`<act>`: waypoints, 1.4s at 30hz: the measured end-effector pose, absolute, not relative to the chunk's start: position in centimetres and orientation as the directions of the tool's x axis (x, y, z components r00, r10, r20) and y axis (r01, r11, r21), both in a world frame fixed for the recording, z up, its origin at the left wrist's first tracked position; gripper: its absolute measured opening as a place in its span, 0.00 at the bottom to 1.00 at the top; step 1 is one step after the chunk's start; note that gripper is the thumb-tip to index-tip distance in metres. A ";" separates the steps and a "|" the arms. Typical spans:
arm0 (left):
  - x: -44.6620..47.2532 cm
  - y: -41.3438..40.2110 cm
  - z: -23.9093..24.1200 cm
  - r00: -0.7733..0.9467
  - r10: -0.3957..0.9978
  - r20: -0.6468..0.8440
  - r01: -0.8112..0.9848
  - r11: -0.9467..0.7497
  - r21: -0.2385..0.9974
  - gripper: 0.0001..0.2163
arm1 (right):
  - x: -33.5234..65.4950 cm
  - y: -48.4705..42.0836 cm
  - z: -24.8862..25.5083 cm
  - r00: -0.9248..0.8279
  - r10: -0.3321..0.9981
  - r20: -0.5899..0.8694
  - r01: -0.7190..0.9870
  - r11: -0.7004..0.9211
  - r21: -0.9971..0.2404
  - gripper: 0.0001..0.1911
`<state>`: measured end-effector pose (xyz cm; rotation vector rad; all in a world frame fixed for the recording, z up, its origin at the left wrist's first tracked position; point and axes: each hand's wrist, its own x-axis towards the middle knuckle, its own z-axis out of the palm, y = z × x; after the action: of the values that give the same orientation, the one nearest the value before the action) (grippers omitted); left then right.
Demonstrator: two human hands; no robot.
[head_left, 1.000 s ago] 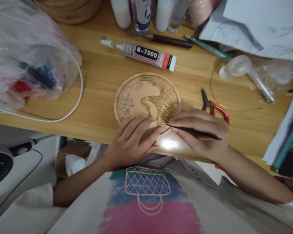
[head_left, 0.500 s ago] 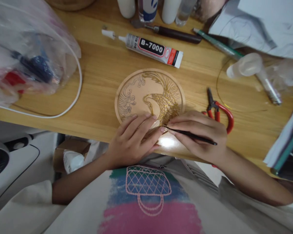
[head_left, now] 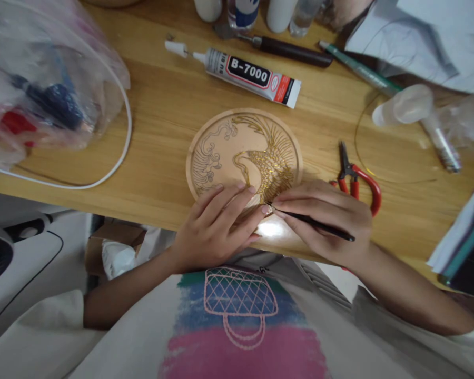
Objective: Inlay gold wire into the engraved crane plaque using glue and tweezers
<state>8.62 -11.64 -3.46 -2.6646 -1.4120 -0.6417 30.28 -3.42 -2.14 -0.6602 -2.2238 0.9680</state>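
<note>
A round wooden plaque (head_left: 256,141) with a raised rim lies on the table, bearing a crane in gold wire and dark drawn lines of waves and clouds at the left. My left hand (head_left: 213,226) rests across its near edge, fingers stretched out and lying flat. Pinched in my right hand (head_left: 327,216) are slim black tweezers (head_left: 319,225), their tip down at the crane's lower body beside my left fingertips. What the tip touches is too small to make out. Both hands cover the plaque's near part.
A B-7000 glue tube (head_left: 253,76) lies beyond the plaque, before a dark-handled tool (head_left: 292,51) and several bottles. Red-handled pliers (head_left: 359,181) and a loose thin wire (head_left: 357,131) lie right. A plastic bag (head_left: 82,58) and white cable (head_left: 129,126) are left.
The view has shifted slightly, so the tabletop items sit a little differently in it. Both hands stay at the plaque's near edge, with the tweezers at nearly the same spot.
</note>
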 end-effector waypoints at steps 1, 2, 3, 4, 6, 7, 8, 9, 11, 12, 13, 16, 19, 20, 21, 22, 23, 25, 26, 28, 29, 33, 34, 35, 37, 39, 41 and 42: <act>8.6 -11.6 -3.5 0.493 0.777 0.391 0.802 -0.581 0.142 0.17 | 30.3 -3.4 -2.1 -0.693 0.634 0.343 0.189 0.619 -0.762 0.16; 8.6 -11.7 -3.5 0.492 0.777 0.393 0.802 -0.580 0.142 0.18 | 30.3 -3.4 -2.1 -0.701 0.622 0.348 0.187 0.631 -0.753 0.16; 8.6 -11.7 -3.5 0.491 0.777 0.393 0.804 -0.579 0.140 0.18 | 30.4 -3.4 -2.1 -0.707 0.616 0.348 0.191 0.640 -0.744 0.16; 8.6 -11.7 -3.5 0.492 0.777 0.393 0.804 -0.578 0.138 0.18 | 30.4 -3.4 -2.0 -0.712 0.611 0.345 0.197 0.646 -0.738 0.15; 8.7 -11.7 -3.6 0.491 0.778 0.392 0.807 -0.576 0.133 0.17 | 30.4 -3.5 -1.9 -0.716 0.612 0.336 0.209 0.647 -0.733 0.14; 8.7 -11.7 -3.6 0.489 0.778 0.394 0.809 -0.574 0.129 0.17 | 30.4 -3.5 -1.9 -0.716 0.613 0.334 0.212 0.647 -0.733 0.14; 8.7 -11.7 -3.6 0.487 0.778 0.396 0.811 -0.572 0.126 0.17 | 30.4 -3.5 -1.9 -0.717 0.612 0.334 0.211 0.647 -0.733 0.13; 8.7 -11.7 -3.6 0.485 0.779 0.398 0.814 -0.568 0.121 0.17 | 30.4 -3.5 -1.9 -0.719 0.609 0.336 0.208 0.649 -0.732 0.13; 8.7 -11.7 -3.6 0.479 0.783 0.398 0.820 -0.560 0.115 0.17 | 30.4 -3.5 -1.8 -0.721 0.604 0.341 0.203 0.655 -0.728 0.13; 8.7 -11.7 -3.6 0.476 0.784 0.398 0.822 -0.558 0.115 0.17 | 30.4 -3.5 -1.8 -0.720 0.603 0.343 0.203 0.656 -0.727 0.13; 8.7 -11.7 -3.6 0.475 0.784 0.399 0.822 -0.558 0.116 0.17 | 30.4 -3.5 -1.8 -0.720 0.603 0.343 0.205 0.657 -0.725 0.13; 8.7 -11.7 -3.6 0.477 0.784 0.397 0.818 -0.562 0.127 0.17 | 30.4 -3.5 -1.8 -0.717 0.607 0.343 0.214 0.660 -0.720 0.13; 8.7 -11.7 -3.6 0.477 0.788 0.390 0.817 -0.560 0.133 0.17 | 30.5 -3.5 -1.8 -0.713 0.609 0.348 0.224 0.668 -0.710 0.14; 8.7 -11.7 -3.6 0.475 0.788 0.392 0.818 -0.560 0.134 0.17 | 30.5 -3.5 -1.8 -0.711 0.610 0.350 0.227 0.671 -0.706 0.14; 8.7 -11.7 -3.6 0.475 0.786 0.396 0.817 -0.561 0.134 0.17 | 30.5 -3.5 -1.8 -0.711 0.610 0.351 0.230 0.672 -0.704 0.14; 8.7 -11.7 -3.6 0.474 0.786 0.397 0.816 -0.561 0.137 0.17 | 30.5 -3.5 -1.8 -0.708 0.612 0.352 0.233 0.673 -0.702 0.15; 8.7 -11.7 -3.6 0.473 0.786 0.398 0.815 -0.562 0.140 0.17 | 30.5 -3.5 -1.7 -0.702 0.617 0.354 0.237 0.672 -0.701 0.15; 8.7 -11.7 -3.5 0.476 0.786 0.395 0.813 -0.564 0.142 0.17 | 30.5 -3.5 -1.6 -0.683 0.635 0.360 0.250 0.667 -0.702 0.15; 8.7 -11.7 -3.5 0.478 0.786 0.393 0.813 -0.565 0.141 0.16 | 30.4 -3.6 -1.6 -0.670 0.648 0.363 0.259 0.662 -0.704 0.15; 8.7 -11.8 -3.5 0.481 0.787 0.388 0.814 -0.565 0.138 0.17 | 30.4 -3.6 -1.4 -0.641 0.676 0.364 0.282 0.648 -0.707 0.15; 8.7 -11.8 -3.5 0.481 0.788 0.385 0.814 -0.564 0.138 0.17 | 30.4 -3.6 -1.4 -0.630 0.689 0.358 0.296 0.639 -0.709 0.15; 8.7 -11.8 -3.5 0.481 0.789 0.382 0.812 -0.565 0.144 0.17 | 30.5 -3.6 -1.4 -0.646 0.677 0.351 0.270 0.634 -0.725 0.15; 8.7 -11.8 -3.5 0.484 0.787 0.383 0.810 -0.568 0.144 0.17 | 30.5 -3.5 -1.5 -0.664 0.659 0.352 0.246 0.637 -0.730 0.14; 8.6 -11.8 -3.5 0.485 0.785 0.385 0.809 -0.570 0.142 0.17 | 30.5 -3.5 -1.5 -0.680 0.643 0.351 0.225 0.639 -0.735 0.14; 8.6 -11.7 -3.5 0.484 0.783 0.391 0.810 -0.570 0.139 0.17 | 30.5 -3.5 -1.7 -0.697 0.631 0.342 0.208 0.634 -0.745 0.14; 8.7 -11.7 -3.5 0.482 0.783 0.394 0.814 -0.566 0.131 0.17 | 30.4 -3.5 -1.8 -0.692 0.640 0.335 0.211 0.623 -0.753 0.13; 8.7 -11.7 -3.6 0.480 0.782 0.398 0.817 -0.564 0.122 0.17 | 30.3 -3.5 -1.8 -0.686 0.650 0.326 0.214 0.608 -0.765 0.12; 8.7 -11.8 -3.6 0.479 0.782 0.399 0.818 -0.563 0.122 0.18 | 30.3 -3.5 -1.8 -0.684 0.657 0.317 0.217 0.598 -0.772 0.13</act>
<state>8.68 -11.75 -3.63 -2.6275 -1.4246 -0.6394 30.27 -3.49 -1.76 -0.6888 -2.2322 0.9699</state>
